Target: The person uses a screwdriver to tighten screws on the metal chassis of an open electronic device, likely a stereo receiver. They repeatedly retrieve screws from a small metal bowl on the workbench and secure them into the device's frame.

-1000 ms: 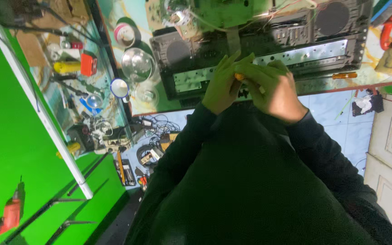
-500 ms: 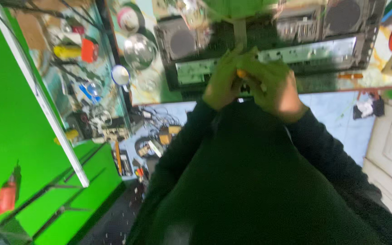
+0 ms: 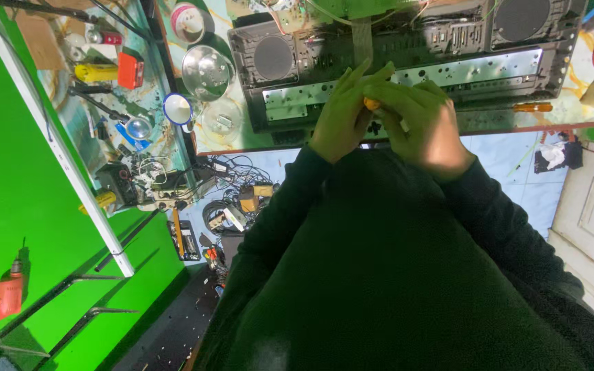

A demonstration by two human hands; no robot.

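An opened black stereo chassis [image 3: 407,51] with two round speakers lies on the workbench. Over its near edge, my left hand [image 3: 342,113] and my right hand [image 3: 424,124] meet around a small orange-handled tool [image 3: 371,104]. My right hand's fingers are closed on the handle; my left hand's fingers touch its tip end. Most of the tool is hidden by the fingers. A green circuit board with wires [image 3: 352,8] sits at the top of the chassis.
A second orange screwdriver [image 3: 532,107] lies on the bench to the right. Metal bowls [image 3: 207,69], a magnifier [image 3: 177,108] and a tape roll [image 3: 189,20] sit left of the chassis. A cluttered shelf, cables on the floor and an orange drill [image 3: 5,299] lie further left.
The view has shifted slightly; both hands stay together on the orange tool at the chassis edge, with only small finger movement.
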